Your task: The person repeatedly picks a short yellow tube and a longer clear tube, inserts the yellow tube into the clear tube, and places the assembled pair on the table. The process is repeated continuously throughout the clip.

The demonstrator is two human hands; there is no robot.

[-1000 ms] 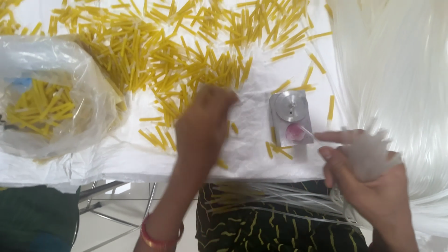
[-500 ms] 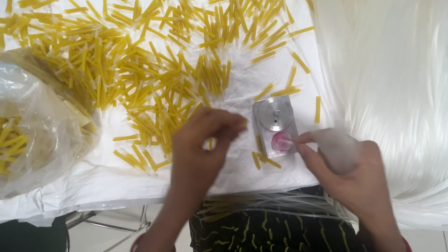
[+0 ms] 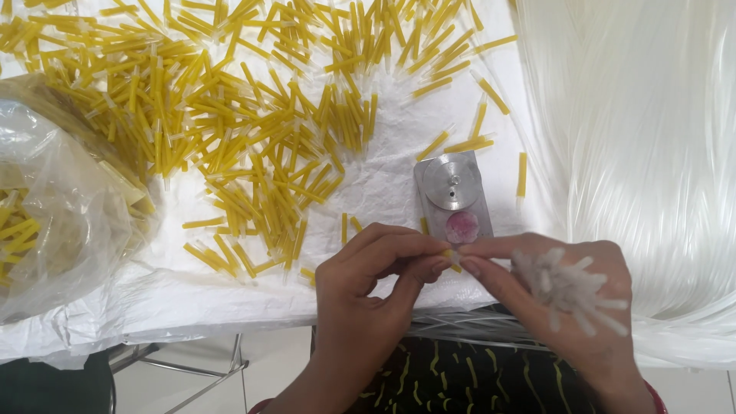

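Both hands now meeting, left hand (image 3: 376,284) pinching yellow tube (image 3: 449,254), right hand (image 3: 560,299) gripping white strands (image 3: 567,285), plastic bag (image 3: 61,222) (yellow tubes inside)

Both hands, the left hand (image 3: 360,307) and the right hand (image 3: 560,307), are seen bare, no rings being visible. A dark garment (image 3: 475,383) patterned with yellow-green dashes is worn (a red band edge shows at each wrist).

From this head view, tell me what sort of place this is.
Probably a small assembly workbench: heaps of short yellow plastic tubes on white sheeting, a small metal jig, and long pale fibre bundles.
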